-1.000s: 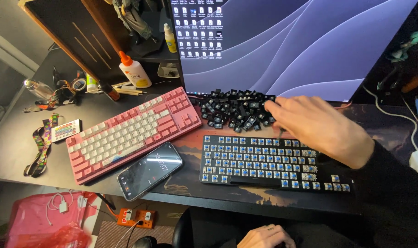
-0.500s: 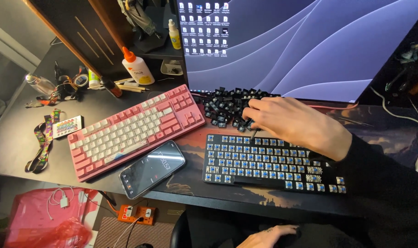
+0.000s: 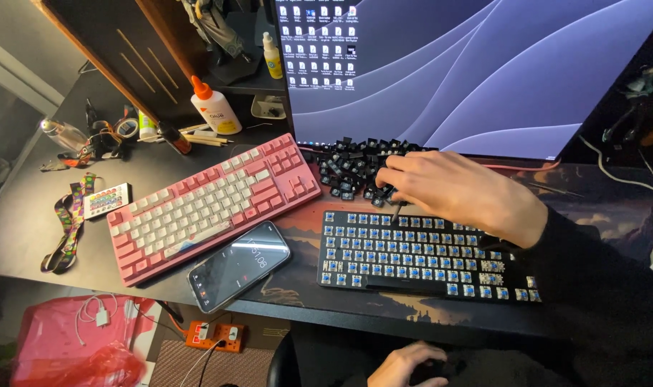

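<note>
- While the right hand [image 3: 459, 190] reaches over the top edge of the black keyboard [image 3: 420, 254], its fingers curl down into the heap of black keycaps [image 3: 355, 168] behind it; they seem to pinch something dark and thin near the top row, though the view is too poor to say what.
- The left hand [image 3: 405, 365] sits low at the bottom of the frame, below the desk [image 3: 25, 215] edge, loosely closed on a dark object I cannot identify.
- How far along: the black keyboard lies just in front of the monitor [image 3: 484, 72] with every blue switch bare, so no cap is on it. All the loose caps lie piled between keyboard and monitor, touching the board's far edge.
- What is left, as I judge it: the whole board is uncapped and the whole pile is unsorted.
- Counts: two keyboards, the stripped black one and a pink keyboard [image 3: 212, 204] with white and pink caps fully in place, angled to its left.
- One smartphone [image 3: 239, 265], screen lit, lies near both boards at the desk's front edge.
- One white glue bottle [image 3: 214, 107] with an orange tip and one small yellow-topped bottle [image 3: 272, 56] stand at the back.
- One small remote [image 3: 106, 201] and one patterned lanyard [image 3: 67, 229] lie at far left.
</note>
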